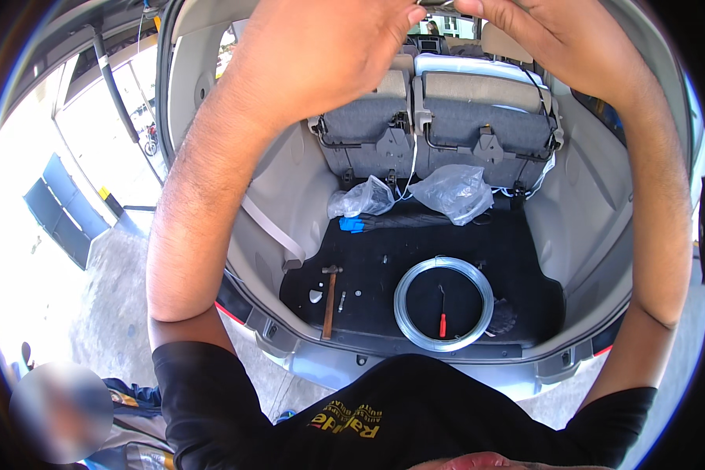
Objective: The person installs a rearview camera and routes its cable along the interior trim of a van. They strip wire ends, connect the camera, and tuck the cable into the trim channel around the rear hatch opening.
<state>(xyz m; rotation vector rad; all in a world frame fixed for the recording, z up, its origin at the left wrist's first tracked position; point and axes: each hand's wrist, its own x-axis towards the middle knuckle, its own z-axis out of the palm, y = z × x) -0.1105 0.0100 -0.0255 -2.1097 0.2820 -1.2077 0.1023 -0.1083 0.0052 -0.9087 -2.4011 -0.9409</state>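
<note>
Silvery piece [448, 3] shows between left fingers [414, 15] and right fingers [473, 8], partly cropped.

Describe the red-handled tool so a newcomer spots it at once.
In the open trunk, find the big silver coil on the black floor. The red-handled tool lies inside that ring, its thin shaft pointing toward the seats. Its bright red handle sets it apart from the brown-handled hammer to the coil's left.

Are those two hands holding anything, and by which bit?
Can't tell: a thin shiny thing shows between left hand and right hand, but the picture's edge hides any hold.
</note>
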